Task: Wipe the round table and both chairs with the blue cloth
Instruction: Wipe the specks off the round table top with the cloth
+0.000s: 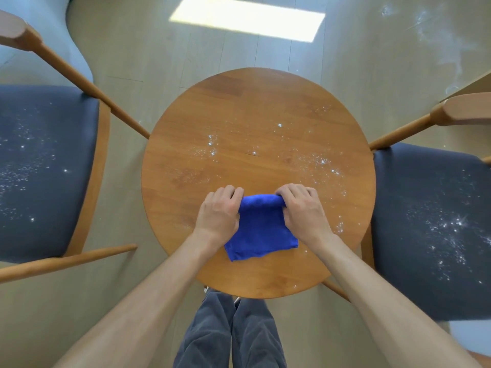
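1. Head view: a folded bright blue microfibre cloth lies on the near half of the round wooden table, which is speckled with white powder.
2. The left hand grips the cloth's far left edge, fingers curled round it.
3. The right hand grips the far right edge the same way.
4. A wooden chair with a dark grey padded seat stands left of the table; a second like it stands right. Both seats are dusted white.
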Action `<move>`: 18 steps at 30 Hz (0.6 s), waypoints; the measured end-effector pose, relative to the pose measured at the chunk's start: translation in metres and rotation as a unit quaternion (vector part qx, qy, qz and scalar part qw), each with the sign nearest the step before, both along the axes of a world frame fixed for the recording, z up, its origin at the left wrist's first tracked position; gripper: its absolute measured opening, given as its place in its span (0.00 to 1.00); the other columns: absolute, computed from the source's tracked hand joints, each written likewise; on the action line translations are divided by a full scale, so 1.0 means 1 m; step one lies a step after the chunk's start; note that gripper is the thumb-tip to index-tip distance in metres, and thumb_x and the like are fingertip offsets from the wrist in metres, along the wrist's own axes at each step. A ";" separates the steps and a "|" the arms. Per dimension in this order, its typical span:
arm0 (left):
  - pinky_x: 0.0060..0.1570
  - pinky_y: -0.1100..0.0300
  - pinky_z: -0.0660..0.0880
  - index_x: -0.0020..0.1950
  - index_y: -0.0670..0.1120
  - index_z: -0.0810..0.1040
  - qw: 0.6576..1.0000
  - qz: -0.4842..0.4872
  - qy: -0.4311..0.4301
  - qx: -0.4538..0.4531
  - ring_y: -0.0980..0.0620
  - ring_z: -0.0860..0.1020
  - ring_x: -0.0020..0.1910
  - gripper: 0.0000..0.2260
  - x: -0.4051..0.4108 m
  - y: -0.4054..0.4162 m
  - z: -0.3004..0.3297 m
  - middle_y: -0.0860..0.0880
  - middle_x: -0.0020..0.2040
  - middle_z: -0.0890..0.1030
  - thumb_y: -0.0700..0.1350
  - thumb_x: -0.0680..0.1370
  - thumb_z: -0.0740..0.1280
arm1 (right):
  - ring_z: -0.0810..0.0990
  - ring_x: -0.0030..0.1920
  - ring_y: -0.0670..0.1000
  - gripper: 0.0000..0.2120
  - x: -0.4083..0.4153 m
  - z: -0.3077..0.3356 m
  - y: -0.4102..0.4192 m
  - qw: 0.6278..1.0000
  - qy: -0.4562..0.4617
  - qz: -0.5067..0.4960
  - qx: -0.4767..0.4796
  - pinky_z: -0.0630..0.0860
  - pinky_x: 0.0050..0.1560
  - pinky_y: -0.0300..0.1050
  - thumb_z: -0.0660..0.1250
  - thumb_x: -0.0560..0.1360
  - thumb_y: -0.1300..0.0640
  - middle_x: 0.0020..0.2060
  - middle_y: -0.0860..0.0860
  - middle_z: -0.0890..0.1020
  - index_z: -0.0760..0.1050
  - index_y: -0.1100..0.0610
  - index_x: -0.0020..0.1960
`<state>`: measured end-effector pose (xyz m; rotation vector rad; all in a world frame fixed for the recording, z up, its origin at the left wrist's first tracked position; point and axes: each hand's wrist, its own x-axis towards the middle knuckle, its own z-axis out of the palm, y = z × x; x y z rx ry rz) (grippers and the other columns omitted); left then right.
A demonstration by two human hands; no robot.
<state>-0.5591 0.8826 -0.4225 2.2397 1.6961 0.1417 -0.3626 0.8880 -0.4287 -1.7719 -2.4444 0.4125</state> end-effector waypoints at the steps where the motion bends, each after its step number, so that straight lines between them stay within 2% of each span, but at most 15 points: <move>1: 0.30 0.51 0.71 0.40 0.39 0.75 0.999 -0.009 -0.004 0.035 0.43 0.72 0.32 0.12 0.000 -0.011 0.002 0.43 0.36 0.75 0.28 0.61 0.68 | 0.81 0.46 0.58 0.17 0.004 0.003 -0.011 0.999 0.013 0.009 0.032 0.75 0.46 0.52 0.64 0.63 0.75 0.44 0.53 0.81 0.79 0.61 0.47; 3: 0.31 0.52 0.72 0.39 0.40 0.76 0.996 -0.034 0.001 0.084 0.43 0.74 0.33 0.12 0.002 -0.034 0.000 0.43 0.37 0.77 0.28 0.60 0.68 | 0.81 0.47 0.58 0.15 0.013 0.005 -0.034 0.997 0.016 0.035 0.071 0.76 0.45 0.52 0.65 0.63 0.74 0.45 0.54 0.82 0.79 0.61 0.46; 6: 0.35 0.53 0.73 0.39 0.41 0.78 0.992 -0.067 0.011 0.111 0.43 0.76 0.36 0.09 0.007 -0.067 -0.012 0.43 0.39 0.79 0.29 0.65 0.67 | 0.81 0.51 0.58 0.11 0.026 -0.003 -0.070 0.993 0.012 0.075 0.088 0.75 0.48 0.50 0.66 0.68 0.70 0.49 0.55 0.82 0.81 0.60 0.47; 8: 0.36 0.53 0.75 0.40 0.41 0.79 0.992 -0.087 0.036 0.082 0.42 0.78 0.39 0.08 0.009 -0.087 -0.021 0.42 0.42 0.80 0.32 0.64 0.68 | 0.82 0.54 0.58 0.12 0.030 -0.010 -0.090 0.992 -0.009 0.099 0.078 0.76 0.50 0.51 0.68 0.66 0.70 0.51 0.56 0.83 0.82 0.60 0.47; 11: 0.43 0.50 0.76 0.46 0.40 0.80 0.994 -0.095 0.056 -0.011 0.40 0.79 0.49 0.14 0.009 -0.107 -0.028 0.41 0.51 0.80 0.42 0.63 0.71 | 0.80 0.56 0.60 0.16 0.030 -0.017 -0.105 0.994 -0.027 0.105 0.032 0.76 0.53 0.53 0.70 0.61 0.69 0.54 0.58 0.81 0.82 0.60 0.48; 13: 0.46 0.49 0.75 0.48 0.41 0.80 0.997 -0.074 0.025 -0.020 0.40 0.78 0.52 0.14 0.007 -0.107 -0.028 0.42 0.53 0.80 0.47 0.68 0.68 | 0.78 0.58 0.60 0.15 0.027 -0.017 -0.103 0.995 -0.013 0.098 0.023 0.74 0.55 0.55 0.68 0.63 0.66 0.56 0.59 0.80 0.81 0.59 0.50; 15: 0.49 0.50 0.73 0.49 0.42 0.80 0.999 -0.037 -0.017 -0.001 0.42 0.78 0.53 0.12 0.004 -0.099 -0.027 0.44 0.53 0.79 0.48 0.72 0.64 | 0.76 0.61 0.61 0.16 0.022 -0.017 -0.094 0.993 0.001 0.113 0.022 0.72 0.57 0.58 0.67 0.66 0.63 0.60 0.59 0.78 0.80 0.58 0.53; 18: 0.52 0.49 0.70 0.51 0.42 0.80 0.996 0.080 -0.034 -0.001 0.43 0.76 0.55 0.14 -0.011 -0.079 -0.024 0.44 0.55 0.79 0.47 0.73 0.59 | 0.71 0.68 0.62 0.25 0.014 -0.017 -0.070 0.984 -0.017 0.178 -0.017 0.68 0.64 0.62 0.69 0.66 0.57 0.68 0.58 0.73 0.77 0.52 0.63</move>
